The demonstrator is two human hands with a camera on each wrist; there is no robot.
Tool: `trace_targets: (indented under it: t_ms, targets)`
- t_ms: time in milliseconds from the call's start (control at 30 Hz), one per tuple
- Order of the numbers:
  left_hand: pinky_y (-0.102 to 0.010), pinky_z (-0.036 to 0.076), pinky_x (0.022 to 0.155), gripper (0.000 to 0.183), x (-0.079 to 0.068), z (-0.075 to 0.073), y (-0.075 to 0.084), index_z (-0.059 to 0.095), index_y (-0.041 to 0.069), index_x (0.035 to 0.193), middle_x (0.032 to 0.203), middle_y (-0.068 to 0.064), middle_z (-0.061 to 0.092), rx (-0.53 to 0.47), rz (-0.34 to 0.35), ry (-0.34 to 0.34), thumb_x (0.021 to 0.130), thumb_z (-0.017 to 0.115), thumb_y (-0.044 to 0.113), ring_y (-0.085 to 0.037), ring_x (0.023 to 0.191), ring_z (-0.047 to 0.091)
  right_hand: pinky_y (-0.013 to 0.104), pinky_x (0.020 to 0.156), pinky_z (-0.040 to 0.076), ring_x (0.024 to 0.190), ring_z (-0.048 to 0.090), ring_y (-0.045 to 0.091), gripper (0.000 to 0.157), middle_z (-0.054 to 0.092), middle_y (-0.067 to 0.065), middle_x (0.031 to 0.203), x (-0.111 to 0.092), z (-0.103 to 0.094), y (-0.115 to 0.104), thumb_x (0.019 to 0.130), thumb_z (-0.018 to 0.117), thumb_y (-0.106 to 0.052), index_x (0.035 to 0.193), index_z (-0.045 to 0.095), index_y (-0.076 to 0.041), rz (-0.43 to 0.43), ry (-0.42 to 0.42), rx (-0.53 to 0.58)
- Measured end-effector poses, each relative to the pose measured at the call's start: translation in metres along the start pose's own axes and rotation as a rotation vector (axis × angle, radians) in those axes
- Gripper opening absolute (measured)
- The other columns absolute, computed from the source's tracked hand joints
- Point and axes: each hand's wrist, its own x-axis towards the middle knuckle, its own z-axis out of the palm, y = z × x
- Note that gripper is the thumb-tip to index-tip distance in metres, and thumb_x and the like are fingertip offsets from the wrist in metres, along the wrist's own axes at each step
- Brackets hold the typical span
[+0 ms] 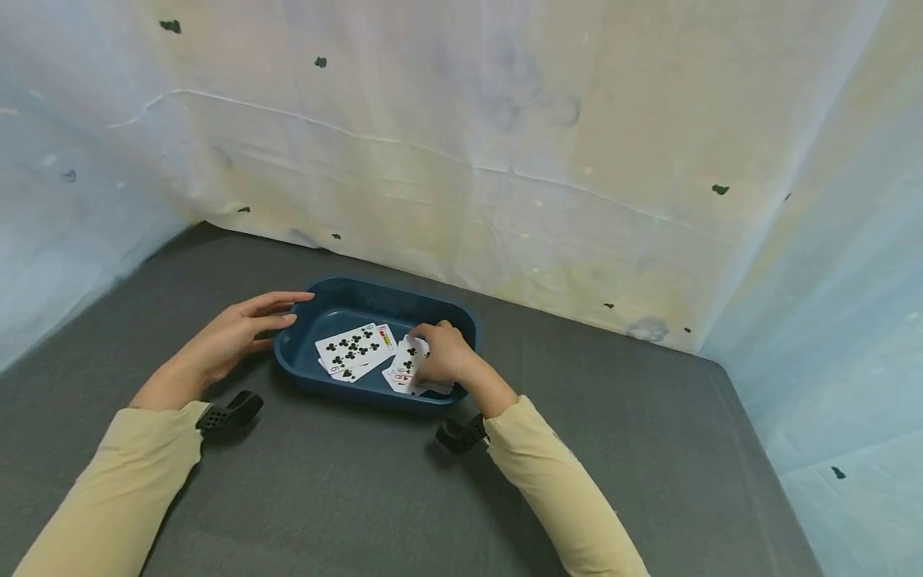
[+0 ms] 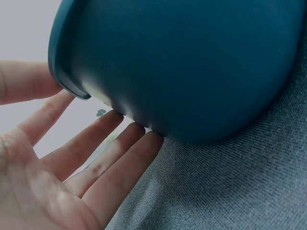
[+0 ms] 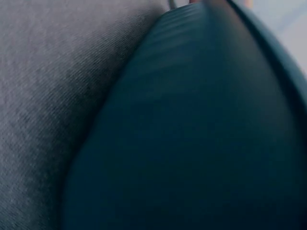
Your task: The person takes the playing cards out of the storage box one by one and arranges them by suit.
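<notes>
A blue oblong tray point(image 1: 378, 292) holds two loose piles of playing cards. The left pile point(image 1: 352, 350) lies face up with a club card on top. Over the right pile point(image 1: 405, 361), my right hand point(image 1: 449, 357) reaches down with fingers curled and grips cards between thumb and fingers; the hand covers part of that pile. At the tray's left end, my left hand point(image 1: 234, 335) touches the outer wall with spread, fairly straight fingers, as the left wrist view confirms. The right wrist view holds mostly the tray's outer side point(image 3: 182, 143), and the right hand's grip is hidden there.
Dark grey cloth point(image 1: 346, 497) covers the table under the tray. A pale, marked curtain point(image 1: 447, 184) hangs behind the table and along both sides. Black wrist devices, a left one point(image 1: 231, 411) and a right one point(image 1: 461, 433), sit close to the tray's near side.
</notes>
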Motion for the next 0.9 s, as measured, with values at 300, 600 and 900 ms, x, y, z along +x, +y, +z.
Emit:
trace_targets:
  t_ms: [300, 600, 900]
  targets:
    - [-0.072, 0.020, 0.106, 0.054, 0.000, 0.000, -0.001, 0.032, 0.013, 0.149, 0.157, -0.016, 0.019, 0.006, -0.002, -0.004, 0.100, 0.050, 0.030, -0.040, 0.143, 0.015, 0.038, 0.092, 0.044, 0.108, 0.047, 0.025, 0.063, 0.052, 0.013, 0.119, 0.003, 0.006, -0.001, 0.073, 0.084, -0.023, 0.130, 0.058, -0.012, 0.052, 0.049, 0.001]
    - [-0.072, 0.020, 0.105, 0.056, 0.000, -0.002, -0.002, 0.031, 0.013, 0.149, 0.158, -0.015, 0.018, 0.005, -0.005, -0.003, 0.100, 0.050, 0.032, -0.040, 0.142, 0.016, 0.035, 0.083, 0.052, 0.101, 0.060, 0.024, 0.026, 0.066, 0.011, 0.110, 0.005, 0.011, -0.001, 0.087, 0.067, -0.007, 0.113, 0.067, -0.004, -0.057, 0.247, 0.148]
    - [-0.072, 0.019, 0.106, 0.059, -0.001, -0.003, -0.003, 0.032, 0.013, 0.149, 0.157, -0.016, 0.019, -0.006, -0.002, -0.010, 0.099, 0.052, 0.036, -0.040, 0.142, 0.015, 0.026, 0.066, 0.050, 0.083, 0.063, 0.019, 0.015, 0.068, 0.007, 0.095, 0.003, 0.011, 0.003, 0.092, 0.057, -0.001, 0.101, 0.066, -0.009, -0.130, 0.361, 0.243]
